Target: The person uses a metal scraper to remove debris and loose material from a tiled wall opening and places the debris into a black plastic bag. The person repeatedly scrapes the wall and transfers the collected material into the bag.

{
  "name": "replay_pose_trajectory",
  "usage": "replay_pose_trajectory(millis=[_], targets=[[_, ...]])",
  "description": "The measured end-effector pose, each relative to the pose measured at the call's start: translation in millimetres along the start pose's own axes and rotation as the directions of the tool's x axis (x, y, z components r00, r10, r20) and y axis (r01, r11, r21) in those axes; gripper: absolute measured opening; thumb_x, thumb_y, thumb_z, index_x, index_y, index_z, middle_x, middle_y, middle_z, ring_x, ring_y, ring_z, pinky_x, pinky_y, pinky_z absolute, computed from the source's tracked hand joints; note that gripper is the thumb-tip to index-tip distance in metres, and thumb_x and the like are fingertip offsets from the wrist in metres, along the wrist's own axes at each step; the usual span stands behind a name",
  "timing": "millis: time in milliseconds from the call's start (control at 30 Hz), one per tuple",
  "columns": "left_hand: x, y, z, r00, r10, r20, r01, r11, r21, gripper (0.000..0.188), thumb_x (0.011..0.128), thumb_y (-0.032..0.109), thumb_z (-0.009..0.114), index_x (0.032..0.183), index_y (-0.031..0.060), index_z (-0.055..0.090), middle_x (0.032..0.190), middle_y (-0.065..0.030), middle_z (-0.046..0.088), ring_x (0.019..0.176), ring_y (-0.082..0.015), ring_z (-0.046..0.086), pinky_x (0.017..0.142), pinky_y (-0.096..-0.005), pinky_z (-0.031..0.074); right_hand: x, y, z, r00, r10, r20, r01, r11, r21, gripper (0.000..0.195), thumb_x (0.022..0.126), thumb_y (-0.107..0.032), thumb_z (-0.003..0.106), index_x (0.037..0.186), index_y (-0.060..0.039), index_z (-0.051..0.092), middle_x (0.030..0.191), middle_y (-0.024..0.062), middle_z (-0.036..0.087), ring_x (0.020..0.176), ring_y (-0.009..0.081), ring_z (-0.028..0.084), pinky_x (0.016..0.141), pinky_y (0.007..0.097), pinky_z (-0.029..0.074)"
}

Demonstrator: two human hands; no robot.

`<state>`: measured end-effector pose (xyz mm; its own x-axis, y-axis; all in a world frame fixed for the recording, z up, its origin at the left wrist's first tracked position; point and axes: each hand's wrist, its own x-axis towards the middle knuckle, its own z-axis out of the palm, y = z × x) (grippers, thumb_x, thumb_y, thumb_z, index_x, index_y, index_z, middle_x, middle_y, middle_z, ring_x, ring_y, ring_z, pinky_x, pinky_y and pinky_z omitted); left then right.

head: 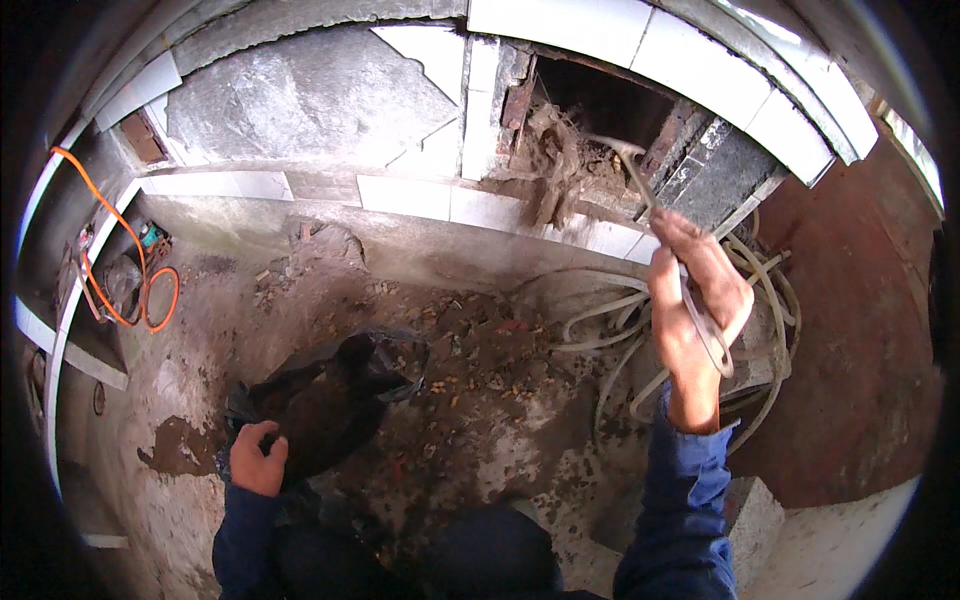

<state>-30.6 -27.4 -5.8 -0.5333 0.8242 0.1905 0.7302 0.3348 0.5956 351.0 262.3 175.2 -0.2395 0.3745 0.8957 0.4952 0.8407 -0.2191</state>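
Observation:
My right hand [694, 300] grips the handle of a light metal hand tool [637, 161], whose curved head reaches into a square opening [600, 97] in the tiled masonry counter. Beside the tool's head, a clump of brown fibrous debris [555, 161] hangs over the opening's lower edge. At the lower left, my left hand [257, 457] is at the rim of a black plastic bag [337, 405] on the floor. Its fingers are curled, and whether they pinch the bag cannot be told. Dark matter fills the bag's shadowed inside.
A pale coiled hose [780, 330] lies under my right forearm, near a concrete block [754, 517]. Rubble and dirt [465, 352] cover the floor. An orange hose [176, 300] loops at the left by a low tiled ledge. A reddish-brown surface [847, 337] stretches along the right.

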Motion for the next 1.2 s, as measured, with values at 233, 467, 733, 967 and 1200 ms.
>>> replay_pose_trajectory(millis=[233,467,733,967,1200], targets=[[-9,39,-10,0.998,-0.019,0.066,0.011,0.992,0.126,0.024,0.08,0.018,0.068,0.097,0.0006,0.068,0.095,-0.0192,0.064,0.09,-0.0385,0.062,0.078,-0.0429,0.05,59,94,99,0.996,-0.013,-0.088,0.007,0.998,-0.065,0.024,0.088,-0.017,0.067,0.099,0.0043,0.07,0.099,0.0233,0.069,0.089,0.0377,0.069,0.082,0.0371,0.055],[-16,35,-5,0.99,-0.024,0.142,0.016,0.998,0.062,0.026,0.081,0.02,0.069,0.096,-0.0004,0.069,0.095,-0.0199,0.065,0.09,-0.0392,0.063,0.08,-0.0428,0.051,69,151,136,0.956,0.111,0.27,-0.024,0.952,-0.304,0.026,0.087,-0.014,0.061,0.11,-0.0029,0.067,0.099,0.0247,0.066,0.092,0.0425,0.065,0.081,0.0448,0.053],[-10,30,4,0.987,-0.031,0.156,0.035,0.999,-0.026,0.025,0.08,0.019,0.069,0.096,-0.0006,0.069,0.094,-0.0198,0.065,0.088,-0.0386,0.063,0.079,-0.0438,0.051,36,56,64,0.945,-0.018,0.325,0.081,0.98,-0.182,0.019,0.085,-0.008,0.064,0.102,0.0005,0.065,0.094,0.0222,0.067,0.084,0.0403,0.067,0.074,0.042,0.055],[-11,23,9,0.983,-0.058,0.174,0.068,0.996,-0.052,0.027,0.08,0.021,0.07,0.097,-0.0002,0.07,0.093,-0.0197,0.066,0.087,-0.0385,0.064,0.078,-0.0418,0.052,1,-16,15,0.958,-0.12,0.262,0.166,0.972,-0.163,0.024,0.086,0.0,0.065,0.11,0.0024,0.065,0.099,0.0198,0.069,0.084,0.035,0.069,0.076,0.037,0.056],[-17,22,2,0.993,0.009,0.119,-0.003,0.998,-0.055,0.023,0.079,0.018,0.069,0.094,-0.0003,0.068,0.09,-0.0197,0.064,0.084,-0.0395,0.062,0.075,-0.0439,0.051,40,41,60,0.97,-0.141,0.197,0.19,0.948,-0.256,0.027,0.087,0.0,0.059,0.114,0.0016,0.063,0.108,0.0209,0.066,0.096,0.0346,0.067,0.082,0.0375,0.055]])
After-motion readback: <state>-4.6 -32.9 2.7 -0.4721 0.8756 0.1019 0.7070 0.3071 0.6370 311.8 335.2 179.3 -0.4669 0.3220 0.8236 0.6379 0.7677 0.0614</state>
